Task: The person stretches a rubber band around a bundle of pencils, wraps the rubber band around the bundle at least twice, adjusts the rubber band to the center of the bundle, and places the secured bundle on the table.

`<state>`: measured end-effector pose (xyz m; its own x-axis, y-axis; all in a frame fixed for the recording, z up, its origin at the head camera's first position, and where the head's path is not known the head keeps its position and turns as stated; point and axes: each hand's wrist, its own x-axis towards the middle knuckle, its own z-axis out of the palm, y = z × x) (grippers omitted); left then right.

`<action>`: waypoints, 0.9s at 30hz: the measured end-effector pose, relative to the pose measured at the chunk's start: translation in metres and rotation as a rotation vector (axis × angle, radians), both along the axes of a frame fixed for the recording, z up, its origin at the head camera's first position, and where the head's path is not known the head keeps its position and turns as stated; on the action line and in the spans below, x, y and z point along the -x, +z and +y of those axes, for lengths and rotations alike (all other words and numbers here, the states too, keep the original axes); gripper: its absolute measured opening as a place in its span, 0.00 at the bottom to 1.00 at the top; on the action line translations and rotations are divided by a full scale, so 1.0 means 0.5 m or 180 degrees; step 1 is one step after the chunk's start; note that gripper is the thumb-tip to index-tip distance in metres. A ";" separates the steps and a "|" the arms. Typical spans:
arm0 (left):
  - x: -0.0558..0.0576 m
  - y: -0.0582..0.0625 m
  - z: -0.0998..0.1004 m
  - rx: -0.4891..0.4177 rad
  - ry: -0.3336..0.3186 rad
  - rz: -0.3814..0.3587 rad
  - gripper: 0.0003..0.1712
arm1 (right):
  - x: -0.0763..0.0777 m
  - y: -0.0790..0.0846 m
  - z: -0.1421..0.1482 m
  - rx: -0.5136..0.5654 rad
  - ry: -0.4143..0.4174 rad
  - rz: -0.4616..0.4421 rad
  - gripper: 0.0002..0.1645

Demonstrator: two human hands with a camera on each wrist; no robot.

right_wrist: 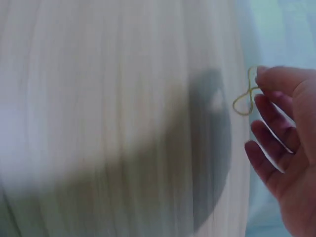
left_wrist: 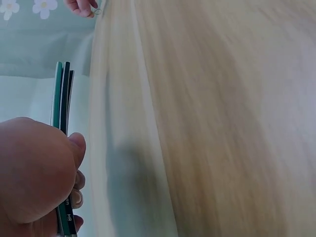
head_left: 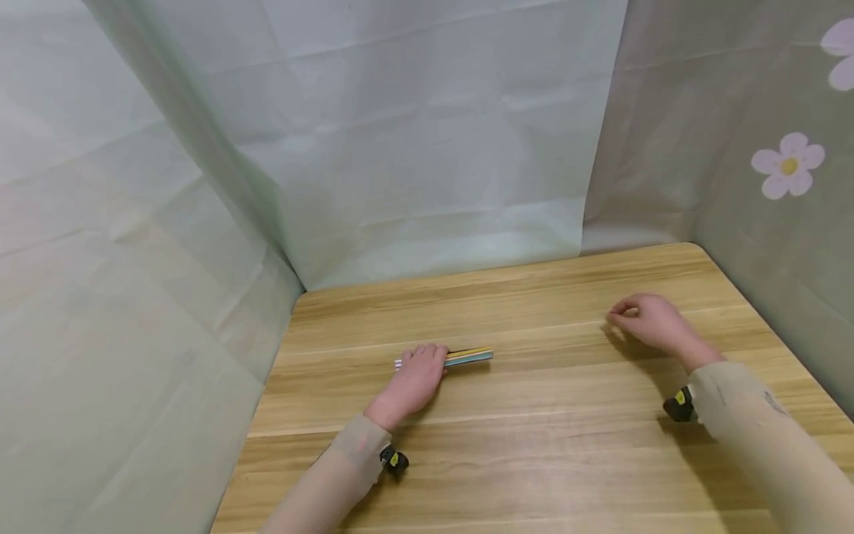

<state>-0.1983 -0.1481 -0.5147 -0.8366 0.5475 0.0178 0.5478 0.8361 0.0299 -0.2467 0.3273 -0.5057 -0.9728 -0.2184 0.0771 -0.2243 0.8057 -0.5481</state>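
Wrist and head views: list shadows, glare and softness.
Right wrist: soft image, dark shadow across the tabletop, yellow loop faint but traceable; left wrist: pale glare toward the right edge, one pencil legibly reads HB; head: shadow beside the right sleeve.

pencils (head_left: pixel 470 357) partly hidden by left hand (head_left: pixel 416 374), right sleeve (head_left: pixel 767 437) cut off

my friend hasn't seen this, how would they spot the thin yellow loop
Find the wooden table; above its right side is the right hand. It pinches the yellow loop, thin and crossing itself, unlike the straight pencils in the left hand.
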 end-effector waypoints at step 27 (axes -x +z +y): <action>0.001 0.015 0.116 -0.0023 -0.0205 0.0040 0.16 | 0.004 -0.047 -0.198 0.1629 0.0489 -0.0890 0.18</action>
